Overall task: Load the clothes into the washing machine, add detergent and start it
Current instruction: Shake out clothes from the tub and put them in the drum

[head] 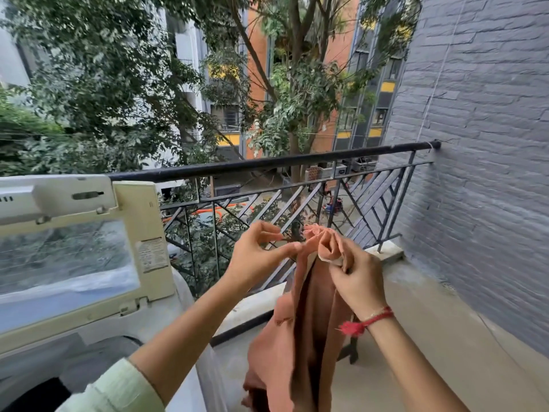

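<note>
The step in hand, as I judge it, is to bring one piece of clothing into the machine. The right hand (356, 281) holds the rust-coloured garment (309, 322) high, with its fingers (341, 260) curled around the bunched upper edge, and the rest of the cloth hangs down in long folds over the balcony floor (416, 337). The left hand (261, 254) is just beside this bunch: its fingers are curled and a little apart, the thumb tip reaches the cloth edge, but I cannot tell if it already pinches the cloth. The washing machine (184, 292) stands to the left, its lid (142, 233) raised upright, and the dark drum opening (44, 391) shows at the lower left corner. To do this well, I think the left hand should take a firm hold of the cloth, so that both hands can gather the hanging part. Then the garment should be carried left, over the open drum, and let down loosely, not in a tight ball. The hanging end could catch on the railing (267, 165) or drag on the floor.
</note>
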The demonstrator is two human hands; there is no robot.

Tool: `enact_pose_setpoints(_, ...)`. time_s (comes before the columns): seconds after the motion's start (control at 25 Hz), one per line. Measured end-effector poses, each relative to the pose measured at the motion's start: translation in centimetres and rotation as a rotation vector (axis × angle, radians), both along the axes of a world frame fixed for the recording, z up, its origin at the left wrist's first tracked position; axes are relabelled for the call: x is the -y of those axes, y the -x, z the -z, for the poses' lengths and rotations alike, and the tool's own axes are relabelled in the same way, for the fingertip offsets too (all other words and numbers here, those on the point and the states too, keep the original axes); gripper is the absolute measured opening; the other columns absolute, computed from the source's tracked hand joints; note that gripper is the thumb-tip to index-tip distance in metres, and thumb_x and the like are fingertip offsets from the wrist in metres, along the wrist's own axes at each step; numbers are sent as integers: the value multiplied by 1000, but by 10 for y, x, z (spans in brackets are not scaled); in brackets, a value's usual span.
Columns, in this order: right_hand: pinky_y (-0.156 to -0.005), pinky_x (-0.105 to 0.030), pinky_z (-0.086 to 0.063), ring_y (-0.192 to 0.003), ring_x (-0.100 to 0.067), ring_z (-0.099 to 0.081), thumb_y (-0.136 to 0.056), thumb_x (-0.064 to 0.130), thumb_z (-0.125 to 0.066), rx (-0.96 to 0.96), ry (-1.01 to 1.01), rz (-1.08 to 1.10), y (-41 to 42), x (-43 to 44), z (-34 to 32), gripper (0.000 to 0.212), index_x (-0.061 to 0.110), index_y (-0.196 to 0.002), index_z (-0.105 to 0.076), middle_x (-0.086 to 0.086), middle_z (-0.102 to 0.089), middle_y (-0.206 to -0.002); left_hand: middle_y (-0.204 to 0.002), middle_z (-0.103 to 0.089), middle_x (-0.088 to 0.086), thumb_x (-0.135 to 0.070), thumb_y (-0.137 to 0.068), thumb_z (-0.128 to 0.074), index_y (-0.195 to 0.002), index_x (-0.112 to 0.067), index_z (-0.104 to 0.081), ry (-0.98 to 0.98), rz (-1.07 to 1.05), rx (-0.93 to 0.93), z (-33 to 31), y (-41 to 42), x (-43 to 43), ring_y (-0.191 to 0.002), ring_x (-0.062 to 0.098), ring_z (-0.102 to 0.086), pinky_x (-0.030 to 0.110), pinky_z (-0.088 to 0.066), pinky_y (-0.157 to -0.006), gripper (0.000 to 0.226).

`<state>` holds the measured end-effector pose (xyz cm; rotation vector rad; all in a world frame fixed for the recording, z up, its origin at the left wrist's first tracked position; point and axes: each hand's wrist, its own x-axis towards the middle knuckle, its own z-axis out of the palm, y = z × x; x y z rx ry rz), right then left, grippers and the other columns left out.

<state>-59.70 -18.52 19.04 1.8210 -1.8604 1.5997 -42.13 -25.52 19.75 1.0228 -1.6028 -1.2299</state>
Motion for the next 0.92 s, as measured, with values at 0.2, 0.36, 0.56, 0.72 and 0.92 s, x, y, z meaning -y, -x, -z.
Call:
enact_pose_setpoints(0.2,-62,-28,-44,-64,-8,-55,-73,1,-67,242,138,164,3,8,-38,25,13,-94,-70,1,-63,-69,-105,-62,-2,-46,-61,-71,-117,-43,-49,-62,208,231,101,25,-35,-95,10,-63,19,-51,-78,60)
enact_pose_setpoints(0.36,-59,-22,-34,-72,-15,-60,-70,20,-65,388,185,269,17,5,-49,22,11,-89,-69,-11,-70,-80,-108,-65,-11,-56,-71,-60,-108,-41,-58,41,87,105,86,26,-16,-99,5,-62,36,-51,-91,40)
enact_pose_setpoints(0.56,-57,-17,-29,-82,-30,-64,-69,24,-70,355,170,298,15,4,-45,26,12,-92,-69,-14,-72,-87,-143,-35,-25,-67,-45,-82,-143,-47,0,36,157,215,92,62,-52,-129,-1,-41,32,-37,-107,129)
enact_pose_setpoints(0.72,-63,-20,-33,-86,-26,-65,-68,25,-69,323,183,271,33,-3,-46,30,15,-97,-69,-11,-72,-91,-105,-68,-1,-25,-66,-60,-122,-34,-46,34,134,175,88,51,-28,-87,9,-65,31,-54,-76,59)
enact_pose_setpoints(0.92,-98,-36,-44,-111,-12,-58,-79,32,-66,430,49,54,71,-9,-20,42,18,-117,-57,2,-65,-117,-78,-72,-12,-7,-94,-51,-101,-23,-71,169,-57,-85,31,10,-9,-71,1,-62,16,-48,-65,27)
